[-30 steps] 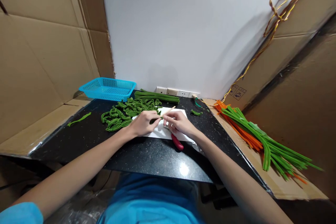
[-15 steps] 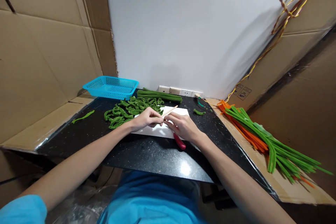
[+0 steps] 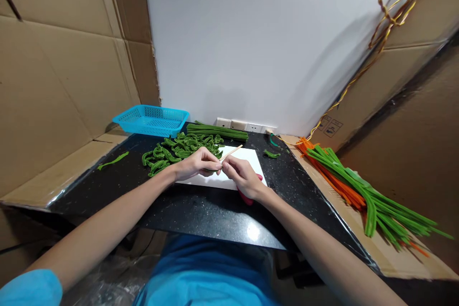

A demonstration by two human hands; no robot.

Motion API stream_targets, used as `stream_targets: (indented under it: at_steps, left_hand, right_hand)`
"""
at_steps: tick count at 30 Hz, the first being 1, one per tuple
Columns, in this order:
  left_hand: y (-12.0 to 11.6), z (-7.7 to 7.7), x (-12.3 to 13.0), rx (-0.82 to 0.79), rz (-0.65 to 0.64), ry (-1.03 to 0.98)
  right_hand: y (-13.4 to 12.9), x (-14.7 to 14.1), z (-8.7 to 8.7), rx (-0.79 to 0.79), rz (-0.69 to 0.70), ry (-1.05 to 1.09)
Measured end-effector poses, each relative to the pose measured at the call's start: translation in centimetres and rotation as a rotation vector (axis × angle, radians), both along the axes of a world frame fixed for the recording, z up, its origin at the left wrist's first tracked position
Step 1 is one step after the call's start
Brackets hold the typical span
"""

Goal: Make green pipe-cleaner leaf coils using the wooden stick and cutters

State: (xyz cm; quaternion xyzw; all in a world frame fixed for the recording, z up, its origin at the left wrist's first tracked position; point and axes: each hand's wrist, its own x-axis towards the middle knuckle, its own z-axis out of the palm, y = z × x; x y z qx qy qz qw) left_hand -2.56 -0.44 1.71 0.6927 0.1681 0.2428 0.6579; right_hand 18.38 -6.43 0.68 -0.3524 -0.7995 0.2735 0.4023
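Note:
My left hand (image 3: 199, 162) and my right hand (image 3: 245, 177) meet above a white sheet (image 3: 256, 158) on the black table. A thin green piece lies between the pinched fingers of my left hand. The fingertips of my right hand are closed at its right end; what they grip is too small to make out. Just beyond the hands a thin wooden stick (image 3: 234, 151) points up to the right. Red-handled pliers or scissors (image 3: 245, 199) lie partly hidden under my right hand. Curled green fuzzy pieces (image 3: 161, 155) are heaped behind my left hand.
A blue basket (image 3: 154, 126) stands at the back left. Straight green stems (image 3: 217, 131) lie by the wall sockets (image 3: 254, 127). One green piece (image 3: 271, 154) is to the right, another (image 3: 114, 160) far left. Green (image 3: 371, 196) and orange strips (image 3: 332, 179) rest on cardboard at the right.
My right hand has shifted slightly left and curled its fingers more, coming off the stick's near part. More of the white sheet's right side now shows. My left hand has barely moved.

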Motion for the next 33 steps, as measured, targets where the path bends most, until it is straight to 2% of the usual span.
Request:
stream_targets:
  at_steps: [5,13,18,22,29,33]
  left_hand:
    - [0.0,0.0,-0.1,0.067,0.033,-0.005]
    - [-0.6,0.6,0.4,0.516,0.231,0.032]
    - [-1.6,0.7,1.0,0.804,0.372,0.048]
    - [-1.8,0.4,1.2,0.989,0.421,0.036]
    - [-1.4,-0.5,1.3,1.227,0.463,0.000]
    - [-1.2,-0.6,1.3,1.324,0.486,0.028]
  right_hand:
    - [-0.2,-0.6,-0.1,-0.186,0.011,0.203]
    - [-0.1,-1.2,0.4,-0.381,-0.055,0.422]
    - [0.2,-1.0,0.1,-0.369,-0.098,0.432]
    - [0.3,-0.7,0.2,-0.333,-0.073,0.381]
    - [1.0,-0.4,-0.4,-0.309,-0.054,0.373]
    - [1.2,-0.4,-0.6,-0.356,-0.052,0.422]
